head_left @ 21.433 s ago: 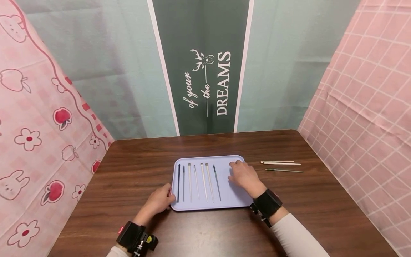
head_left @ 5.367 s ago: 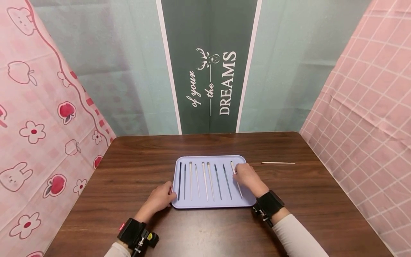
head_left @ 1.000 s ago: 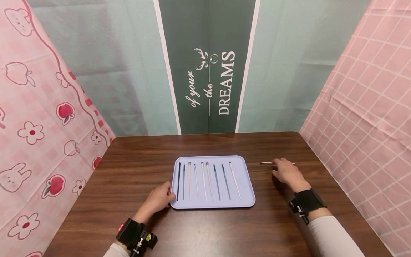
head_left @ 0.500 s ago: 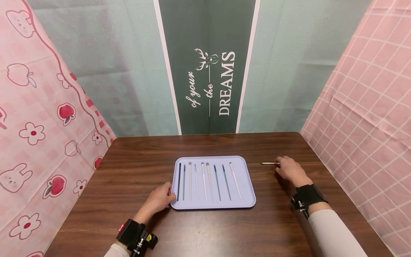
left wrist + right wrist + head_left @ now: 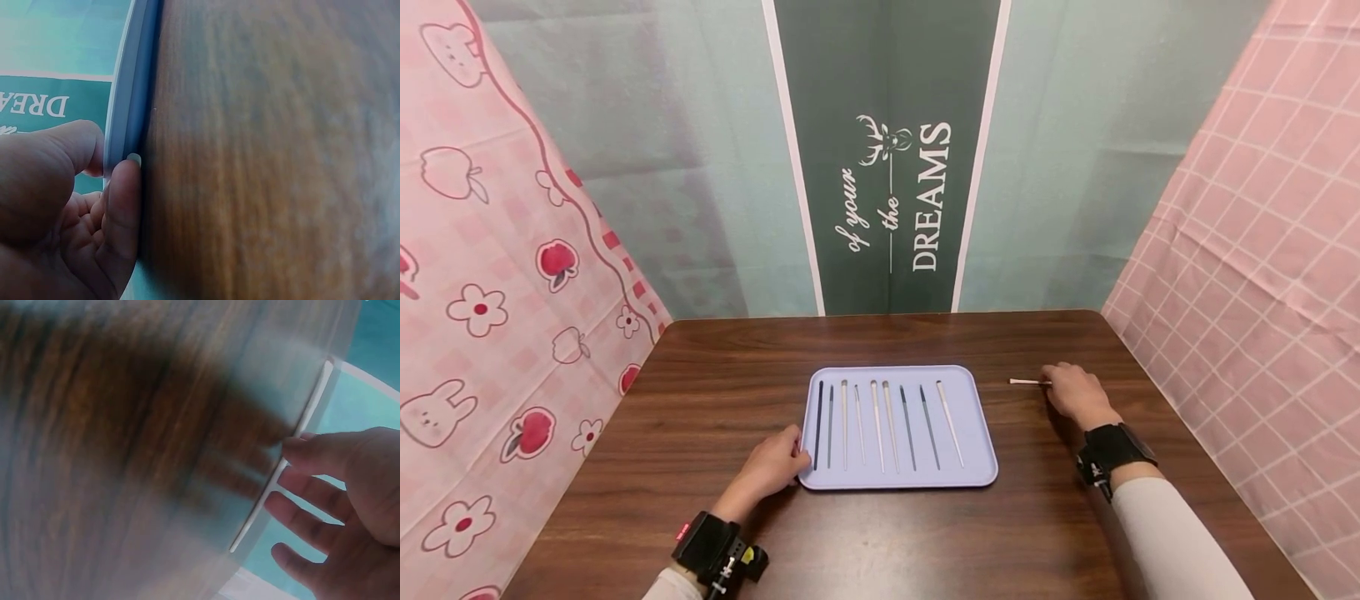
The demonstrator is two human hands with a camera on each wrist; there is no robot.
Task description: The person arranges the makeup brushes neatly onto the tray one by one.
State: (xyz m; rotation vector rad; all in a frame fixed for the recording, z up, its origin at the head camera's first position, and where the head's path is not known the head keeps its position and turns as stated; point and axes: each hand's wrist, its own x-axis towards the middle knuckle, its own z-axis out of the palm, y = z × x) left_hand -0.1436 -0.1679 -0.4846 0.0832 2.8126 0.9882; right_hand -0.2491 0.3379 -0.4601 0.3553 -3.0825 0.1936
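A lavender tray (image 5: 976,433) lies on the table, bearing a row of slim makeup brushes, some dark and some pale, set side by side with their tips toward the far edge. My left hand (image 5: 769,462) holds the tray's left rim near the front corner; the left wrist view shows thumb and fingers on the tray edge (image 5: 128,94). To the right of the tray, my right hand (image 5: 1077,394) pinches a pale makeup brush (image 5: 1028,382). In the right wrist view this brush (image 5: 255,515) runs between thumb and fingertips, close to the tabletop.
The brown wooden table (image 5: 887,542) reaches back to a green curtain (image 5: 700,208) with white lettering. Pink patterned cloth (image 5: 512,333) hangs on the left, pink checked cloth (image 5: 1247,250) on the right.
Since the oldest frame, more brushes lie on the tray and fewer on the table. Lately my right hand has shifted slightly right along the pale brush and pinches it. My left hand stays put.
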